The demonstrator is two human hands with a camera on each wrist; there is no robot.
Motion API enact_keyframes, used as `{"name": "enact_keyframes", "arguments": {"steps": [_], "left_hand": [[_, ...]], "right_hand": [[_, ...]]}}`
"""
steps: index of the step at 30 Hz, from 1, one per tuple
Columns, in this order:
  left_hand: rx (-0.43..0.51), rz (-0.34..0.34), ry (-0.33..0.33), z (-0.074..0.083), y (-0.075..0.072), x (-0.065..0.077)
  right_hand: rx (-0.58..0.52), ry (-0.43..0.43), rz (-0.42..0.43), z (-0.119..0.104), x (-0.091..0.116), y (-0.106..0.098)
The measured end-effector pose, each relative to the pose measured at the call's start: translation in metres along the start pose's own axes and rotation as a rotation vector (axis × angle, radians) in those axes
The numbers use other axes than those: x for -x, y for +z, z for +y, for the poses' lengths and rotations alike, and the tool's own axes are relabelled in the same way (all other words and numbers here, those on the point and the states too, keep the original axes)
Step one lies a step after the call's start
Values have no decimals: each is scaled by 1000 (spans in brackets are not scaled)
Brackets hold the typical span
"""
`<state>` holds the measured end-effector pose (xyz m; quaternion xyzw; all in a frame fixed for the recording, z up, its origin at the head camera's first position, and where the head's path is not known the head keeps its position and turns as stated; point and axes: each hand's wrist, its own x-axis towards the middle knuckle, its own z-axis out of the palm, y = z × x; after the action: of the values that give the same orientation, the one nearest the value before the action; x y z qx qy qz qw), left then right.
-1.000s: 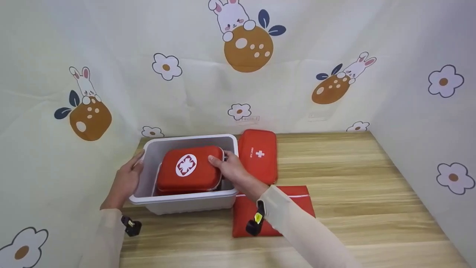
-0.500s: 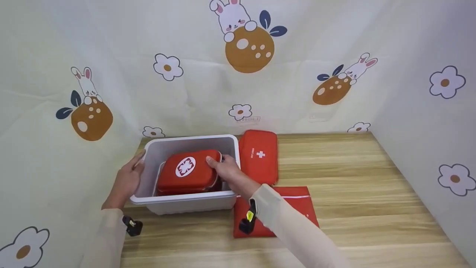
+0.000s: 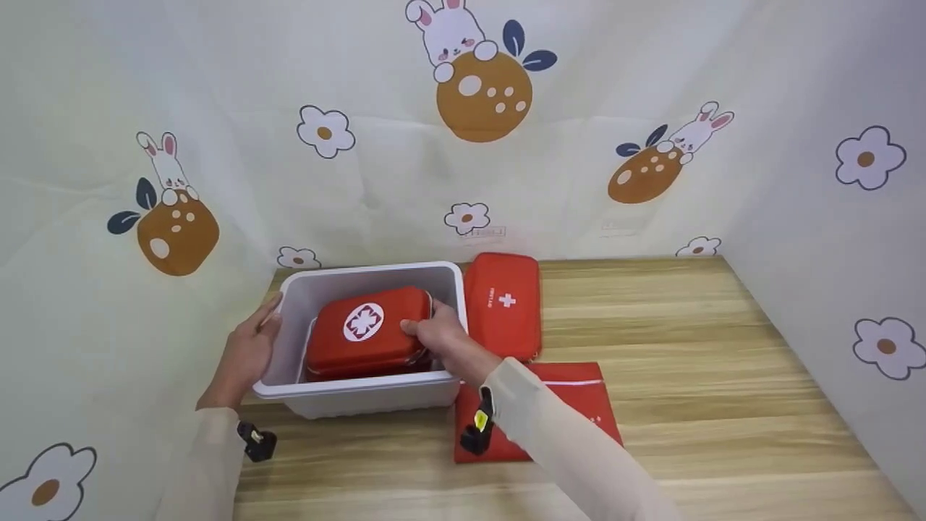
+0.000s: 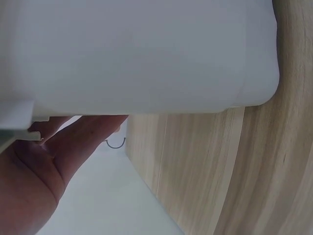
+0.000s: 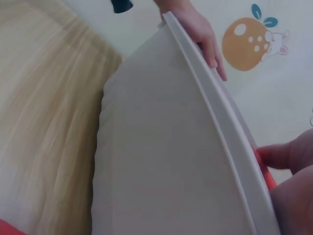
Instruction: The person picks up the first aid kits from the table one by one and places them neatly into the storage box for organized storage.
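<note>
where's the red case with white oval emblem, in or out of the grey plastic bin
In: the rim of the grey plastic bin surrounds the red case, gripped by the right hand.

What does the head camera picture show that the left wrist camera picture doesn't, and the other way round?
Only the head view: the right hand holding the red case with its round emblem, the cross-marked pouch, the flat red pouch and the rabbit-and-fruit prints.

Only the left wrist view: a low close-up of the outside of the bin, with creases showing on the left hand. I can make out no extra object there.

Both: the left hand, the bin, the wooden table and the pale backdrop.
</note>
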<state>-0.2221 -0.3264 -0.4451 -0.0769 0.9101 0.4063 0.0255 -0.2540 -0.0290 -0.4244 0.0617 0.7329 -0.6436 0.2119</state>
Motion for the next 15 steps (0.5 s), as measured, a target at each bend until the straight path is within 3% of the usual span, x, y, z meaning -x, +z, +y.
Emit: {"name": "enact_keyframes", "arguments": {"steps": [6, 15], "left_hand": [[3, -4, 0, -1, 0, 0], [-2, -5, -7, -1, -2, 0]], "right_hand": [[99, 39, 47, 1, 0, 3], [71, 37, 34, 4, -4, 4]]}}
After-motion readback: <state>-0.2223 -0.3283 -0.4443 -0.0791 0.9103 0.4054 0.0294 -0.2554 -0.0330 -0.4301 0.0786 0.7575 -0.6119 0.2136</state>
